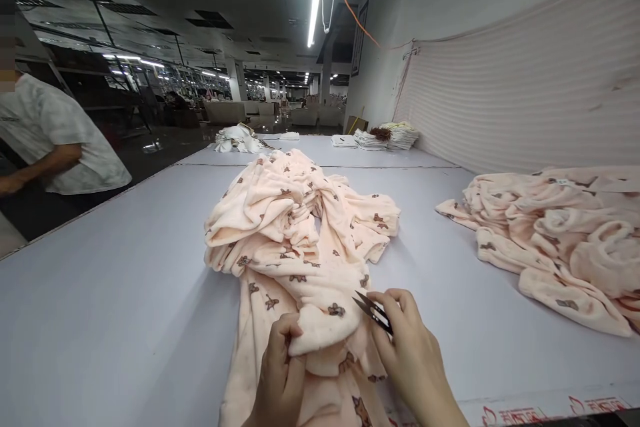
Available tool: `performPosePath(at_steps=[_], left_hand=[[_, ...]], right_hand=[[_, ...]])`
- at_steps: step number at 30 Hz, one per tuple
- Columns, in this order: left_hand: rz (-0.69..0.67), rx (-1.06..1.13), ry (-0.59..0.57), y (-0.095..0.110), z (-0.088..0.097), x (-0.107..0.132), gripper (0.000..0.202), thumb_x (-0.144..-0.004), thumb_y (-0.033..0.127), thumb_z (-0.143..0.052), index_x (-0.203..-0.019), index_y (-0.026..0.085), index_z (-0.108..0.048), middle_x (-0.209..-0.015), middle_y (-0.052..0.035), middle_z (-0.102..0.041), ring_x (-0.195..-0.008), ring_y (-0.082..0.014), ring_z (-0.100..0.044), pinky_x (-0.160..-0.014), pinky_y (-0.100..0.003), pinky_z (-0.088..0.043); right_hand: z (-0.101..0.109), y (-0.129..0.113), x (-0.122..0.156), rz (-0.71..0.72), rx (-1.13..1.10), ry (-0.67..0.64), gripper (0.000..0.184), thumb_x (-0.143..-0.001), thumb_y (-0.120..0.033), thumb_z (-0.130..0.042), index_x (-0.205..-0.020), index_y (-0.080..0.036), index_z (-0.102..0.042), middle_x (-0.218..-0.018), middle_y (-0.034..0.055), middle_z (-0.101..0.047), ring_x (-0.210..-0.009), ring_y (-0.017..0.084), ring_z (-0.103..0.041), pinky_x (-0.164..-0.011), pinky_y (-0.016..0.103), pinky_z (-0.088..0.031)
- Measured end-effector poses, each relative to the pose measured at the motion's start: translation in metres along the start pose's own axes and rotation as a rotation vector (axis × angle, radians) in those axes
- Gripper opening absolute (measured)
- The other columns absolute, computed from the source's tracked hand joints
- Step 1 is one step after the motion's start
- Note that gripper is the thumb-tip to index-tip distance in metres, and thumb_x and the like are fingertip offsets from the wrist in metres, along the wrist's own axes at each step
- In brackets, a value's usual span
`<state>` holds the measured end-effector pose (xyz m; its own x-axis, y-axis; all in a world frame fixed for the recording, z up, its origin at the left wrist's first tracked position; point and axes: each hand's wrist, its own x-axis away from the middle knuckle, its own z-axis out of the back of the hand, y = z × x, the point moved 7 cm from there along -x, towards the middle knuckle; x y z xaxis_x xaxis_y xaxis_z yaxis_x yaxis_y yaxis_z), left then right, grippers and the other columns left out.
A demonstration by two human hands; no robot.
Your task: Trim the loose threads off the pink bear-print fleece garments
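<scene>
A pale pink fleece garment (295,233) printed with small brown bears lies bunched on the white table (125,293) in front of me. My left hand (280,373) is closed, pinching a fold of this garment near its front edge. My right hand (410,353) is closed around small black thread snips (373,310), whose blades point left and touch the same fold.
A heap of the same pink fleece (560,240) lies at the right. White cloth (239,139) and stacked folded pieces (385,137) sit at the table's far end. A striped pink cloth (525,80) hangs on the right wall. Another person in a white shirt (55,140) stands at far left.
</scene>
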<state>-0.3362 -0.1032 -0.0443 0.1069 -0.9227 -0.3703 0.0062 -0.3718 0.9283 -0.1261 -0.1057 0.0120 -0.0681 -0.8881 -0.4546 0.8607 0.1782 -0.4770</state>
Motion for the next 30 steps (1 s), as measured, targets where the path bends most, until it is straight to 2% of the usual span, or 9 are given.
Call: performPosePath(at_steps=[3, 6, 11, 14, 16, 19, 22, 25, 30], left_hand=[[-0.011, 0.06, -0.004, 0.0, -0.002, 0.0, 0.014, -0.081, 0.012, -0.048, -0.087, 0.023, -0.053, -0.097, -0.0023, -0.059, -0.092, -0.0195, -0.055, -0.083, -0.027, -0.042], [0.008, 0.114, -0.046, 0.0, -0.006, -0.001, 0.016, -0.079, 0.01, -0.049, -0.084, 0.024, -0.052, -0.092, -0.0002, -0.058, -0.085, -0.0175, -0.054, -0.079, -0.026, -0.044], [0.084, 0.192, -0.032, -0.005, -0.009, 0.001, 0.006, -0.084, 0.019, -0.053, -0.087, 0.025, -0.052, -0.097, -0.0008, -0.06, -0.09, -0.0175, -0.058, -0.08, -0.025, -0.047], [0.203, 0.23, 0.051, -0.009, -0.007, 0.003, 0.021, -0.083, 0.029, -0.06, -0.103, 0.026, -0.054, -0.105, -0.0026, -0.062, -0.097, -0.0196, -0.06, -0.082, -0.026, -0.048], [0.255, 0.228, -0.022, -0.006, -0.012, -0.001, 0.029, -0.079, 0.033, -0.065, -0.106, 0.023, -0.059, -0.105, -0.0043, -0.065, -0.099, -0.0216, -0.06, -0.085, -0.027, -0.048], [0.413, 0.351, -0.26, 0.001, -0.03, -0.009, 0.025, -0.082, 0.038, -0.061, -0.089, 0.015, -0.069, -0.09, -0.0079, -0.071, -0.093, -0.0257, -0.063, -0.081, -0.033, -0.049], [0.563, 0.616, -0.277, 0.006, -0.038, -0.017, 0.029, -0.086, 0.036, -0.055, -0.089, 0.013, -0.073, -0.087, -0.0097, -0.074, -0.093, -0.0281, -0.065, -0.084, -0.04, -0.05], [0.583, 0.726, -0.224, 0.007, -0.039, -0.023, 0.03, -0.084, 0.033, -0.055, -0.097, 0.013, -0.073, -0.096, -0.0112, -0.075, -0.101, -0.0295, -0.064, -0.091, -0.044, -0.048], [0.595, 0.615, -0.206, -0.003, -0.034, -0.021, 0.04, -0.083, 0.046, -0.054, -0.098, 0.014, -0.074, -0.088, -0.0119, -0.076, -0.101, -0.0324, -0.066, -0.09, -0.047, -0.05]], right_hand=[[0.006, -0.032, 0.015, 0.166, -0.1, -0.095, 0.03, -0.089, -0.027, -0.048, -0.118, -0.026, -0.054, -0.102, 0.0068, -0.06, -0.077, 0.018, -0.065, -0.059, 0.025, -0.052], [-0.007, -0.049, 0.021, 0.268, -0.097, -0.181, 0.028, -0.09, -0.027, -0.05, -0.117, -0.025, -0.056, -0.095, 0.0053, -0.066, -0.078, 0.02, -0.065, -0.064, 0.028, -0.051], [-0.027, -0.035, 0.019, 0.152, -0.167, -0.185, 0.021, -0.091, -0.026, -0.046, -0.106, -0.027, -0.061, -0.091, 0.0027, -0.067, -0.079, 0.019, -0.066, -0.065, 0.026, -0.05], [-0.03, -0.029, 0.019, 0.121, -0.206, -0.149, 0.035, -0.082, -0.026, -0.055, -0.117, -0.028, -0.055, -0.095, 0.0031, -0.065, -0.08, 0.02, -0.064, -0.065, 0.027, -0.05], [-0.032, -0.027, 0.014, 0.102, -0.207, -0.115, 0.032, -0.078, -0.017, -0.051, -0.108, -0.026, -0.058, -0.088, 0.0017, -0.064, -0.074, 0.018, -0.062, -0.062, 0.026, -0.047], [-0.035, -0.022, -0.003, 0.019, -0.3, -0.076, 0.022, -0.075, -0.009, -0.044, -0.086, -0.023, -0.057, -0.078, -0.0007, -0.062, -0.069, 0.016, -0.059, -0.061, 0.024, -0.045], [-0.035, -0.017, -0.015, -0.057, -0.361, -0.085, 0.012, -0.08, -0.013, -0.048, -0.081, -0.023, -0.054, -0.074, -0.002, -0.061, -0.066, 0.015, -0.059, -0.06, 0.023, -0.045], [-0.032, -0.022, -0.01, 0.016, -0.394, -0.152, 0.013, -0.084, -0.02, -0.052, -0.092, -0.025, -0.061, -0.085, -0.0003, -0.064, -0.076, 0.016, -0.062, -0.064, 0.022, -0.048], [-0.027, -0.031, 0.007, 0.15, -0.225, -0.101, 0.028, -0.089, -0.03, -0.052, -0.116, -0.03, -0.06, -0.094, 0.0019, -0.066, -0.08, 0.02, -0.064, -0.068, 0.028, -0.049]])
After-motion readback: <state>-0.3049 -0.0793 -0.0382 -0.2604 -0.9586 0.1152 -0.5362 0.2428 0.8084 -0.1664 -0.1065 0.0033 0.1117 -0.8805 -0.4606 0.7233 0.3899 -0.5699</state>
